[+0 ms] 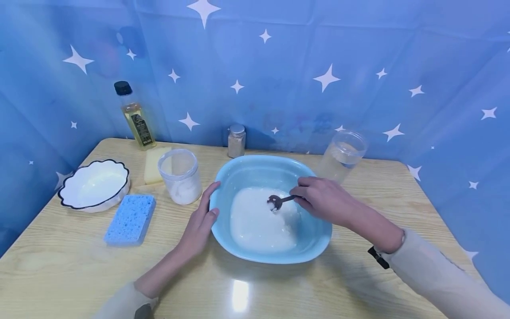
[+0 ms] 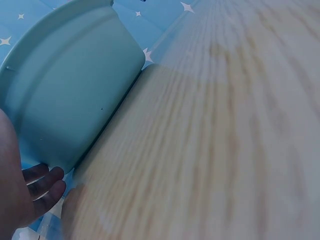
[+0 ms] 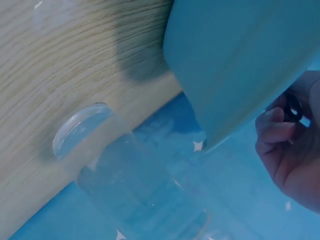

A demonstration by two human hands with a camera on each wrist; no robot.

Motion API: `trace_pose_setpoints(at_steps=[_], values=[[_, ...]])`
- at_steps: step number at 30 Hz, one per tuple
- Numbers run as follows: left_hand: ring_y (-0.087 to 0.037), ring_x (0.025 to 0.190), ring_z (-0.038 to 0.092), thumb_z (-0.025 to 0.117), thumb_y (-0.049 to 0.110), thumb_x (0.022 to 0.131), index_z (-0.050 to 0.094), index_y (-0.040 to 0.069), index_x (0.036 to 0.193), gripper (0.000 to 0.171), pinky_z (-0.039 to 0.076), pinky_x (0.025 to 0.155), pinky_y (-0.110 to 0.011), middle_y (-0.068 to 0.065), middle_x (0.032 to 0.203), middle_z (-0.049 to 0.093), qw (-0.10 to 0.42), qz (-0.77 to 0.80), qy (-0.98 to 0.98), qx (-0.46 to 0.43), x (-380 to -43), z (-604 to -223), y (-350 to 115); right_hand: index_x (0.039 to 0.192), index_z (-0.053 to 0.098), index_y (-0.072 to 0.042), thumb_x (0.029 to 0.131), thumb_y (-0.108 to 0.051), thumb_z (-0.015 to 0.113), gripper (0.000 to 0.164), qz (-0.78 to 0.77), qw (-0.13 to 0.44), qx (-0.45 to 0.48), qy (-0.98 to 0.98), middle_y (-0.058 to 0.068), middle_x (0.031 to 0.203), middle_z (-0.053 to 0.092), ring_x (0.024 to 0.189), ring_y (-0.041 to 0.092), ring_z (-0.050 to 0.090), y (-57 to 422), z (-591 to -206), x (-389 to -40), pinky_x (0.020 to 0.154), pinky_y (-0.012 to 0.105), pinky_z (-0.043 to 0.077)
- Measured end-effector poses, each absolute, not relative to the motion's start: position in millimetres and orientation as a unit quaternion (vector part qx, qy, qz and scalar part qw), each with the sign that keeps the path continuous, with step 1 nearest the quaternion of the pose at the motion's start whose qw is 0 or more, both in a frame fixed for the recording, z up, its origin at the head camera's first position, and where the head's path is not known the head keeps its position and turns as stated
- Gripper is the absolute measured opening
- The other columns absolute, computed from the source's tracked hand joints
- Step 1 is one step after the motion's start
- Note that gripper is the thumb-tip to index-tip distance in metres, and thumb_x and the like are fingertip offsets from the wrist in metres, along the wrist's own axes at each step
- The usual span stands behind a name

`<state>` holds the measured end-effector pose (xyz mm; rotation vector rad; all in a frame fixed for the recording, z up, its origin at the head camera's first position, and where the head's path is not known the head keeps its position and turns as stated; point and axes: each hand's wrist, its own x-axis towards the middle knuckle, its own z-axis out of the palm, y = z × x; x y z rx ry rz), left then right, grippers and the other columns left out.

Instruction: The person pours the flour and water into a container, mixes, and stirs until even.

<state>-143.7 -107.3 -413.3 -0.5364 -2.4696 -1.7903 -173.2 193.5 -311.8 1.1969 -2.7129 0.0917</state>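
Note:
A light blue basin (image 1: pixel 271 258) holding a milky white liquid (image 1: pixel 259 221) stands on the table. My left hand (image 1: pixel 203 221) holds the basin's left rim, thumb and forefinger on the edge; in the left wrist view its other fingers (image 2: pixel 47 192) lie along the outer wall. Over the basin's right side, my right hand (image 1: pixel 322 199) grips the handle of a dark spoon (image 1: pixel 275 202). The spoon's bowl, with white bits on it, is at the liquid. In the right wrist view the right hand's fingers (image 3: pixel 277 132) are curled round the handle's looped end (image 3: pixel 294 107).
Behind the right hand stands a clear container of water (image 1: pixel 338 159). Left of the basin are a jar of white powder (image 1: pixel 181 181), a blue sponge (image 1: pixel 130 220), a pale yellow sponge (image 1: pixel 155 166), a scalloped white bowl (image 1: pixel 95 184) and an oil bottle (image 1: pixel 138 122). A small shaker (image 1: pixel 237 141) stands behind.

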Motion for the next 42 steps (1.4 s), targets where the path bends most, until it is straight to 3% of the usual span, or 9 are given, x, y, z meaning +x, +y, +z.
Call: trace_pose_setpoints(at_steps=[6,14,23,31,42], values=[[-0.029,0.114,0.051,0.034,0.023,0.096,0.022,0.033,0.145,0.051,0.049,0.082,-0.042,-0.007,0.146,0.033,0.028,-0.570,-0.802,-0.175,-143.4,-415.5,-105.3,0.083,0.069,-0.011,0.080,-0.010,0.071,0.004,0.010,0.122,0.423,-0.898,-0.005,0.068,0.042,0.055,0.010,0.036,200.5,-314.8,-171.7,0.044,0.022,0.032],[-0.027,0.107,0.055,0.034,0.022,0.096,0.023,0.034,0.145,0.052,0.050,0.078,-0.039,-0.008,0.142,0.038,0.039,-0.574,-0.798,-0.178,-144.9,-416.2,-107.0,0.079,0.068,-0.009,0.082,-0.008,0.068,0.003,0.005,0.143,0.412,-0.900,-0.004,0.065,0.045,0.056,0.012,0.039,208.9,-310.3,-174.9,0.046,0.024,0.036],[-0.028,0.107,0.055,0.034,0.021,0.096,0.024,0.032,0.145,0.051,0.049,0.079,-0.041,-0.010,0.142,0.038,0.034,-0.578,-0.795,-0.184,-144.3,-414.7,-107.8,0.060,0.059,-0.018,0.078,-0.001,0.065,0.025,0.017,0.133,0.412,-0.901,-0.011,0.056,0.032,0.060,0.011,0.030,210.8,-307.0,-156.8,0.046,0.021,0.029],[-0.026,0.106,0.056,0.034,0.022,0.096,0.023,0.034,0.145,0.051,0.050,0.079,-0.040,-0.008,0.142,0.038,0.032,-0.578,-0.796,-0.179,-145.7,-415.6,-107.9,0.064,0.062,-0.016,0.079,-0.002,0.066,0.021,0.016,0.140,0.393,-0.909,-0.009,0.060,0.035,0.062,0.012,0.030,209.8,-299.9,-150.9,0.044,0.021,0.031],[-0.028,0.109,0.054,0.034,0.022,0.096,0.023,0.033,0.145,0.051,0.048,0.082,-0.043,-0.008,0.144,0.036,0.031,-0.573,-0.799,-0.181,-145.5,-415.0,-108.0,0.053,0.044,-0.024,0.078,0.004,0.059,0.040,0.042,0.031,0.390,-0.920,-0.013,0.055,0.032,0.060,0.009,0.032,201.2,-293.7,-130.5,0.048,0.021,0.027]])
